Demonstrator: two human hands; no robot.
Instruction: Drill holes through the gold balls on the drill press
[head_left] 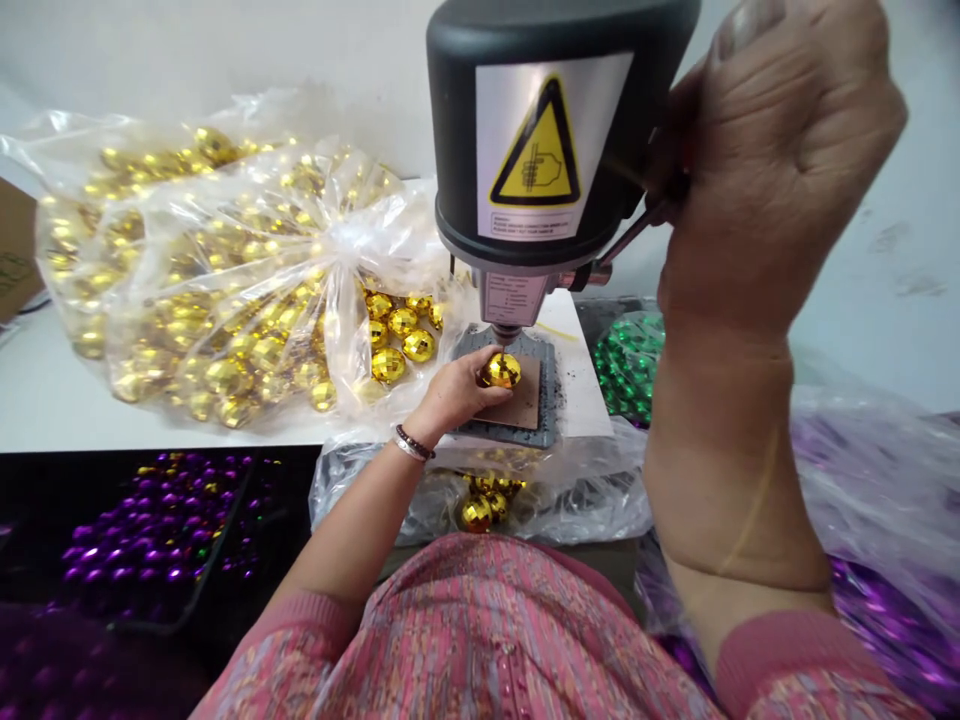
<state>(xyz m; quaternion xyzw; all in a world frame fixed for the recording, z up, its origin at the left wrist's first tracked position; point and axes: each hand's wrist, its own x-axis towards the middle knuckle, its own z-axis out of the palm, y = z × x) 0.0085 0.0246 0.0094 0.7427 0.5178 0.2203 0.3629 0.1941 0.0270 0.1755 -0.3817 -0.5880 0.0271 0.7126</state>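
My left hand (455,392) pinches a gold faceted ball (501,371) on the grey base plate (545,400) of a bench drill press. The drill tip (504,334) stands directly above the ball, touching or nearly touching it. My right hand (765,160) is raised at the upper right, closed around the press's feed lever (637,228). The dark machine head (547,120) with a yellow warning sticker fills the top centre.
A large clear bag of gold balls (225,270) lies on the white table to the left, with loose ones spilling near the press. Green balls (630,365) sit right of the base. Purple balls (150,530) fill a dark tray at lower left. More gold balls (484,505) lie in plastic below the table edge.
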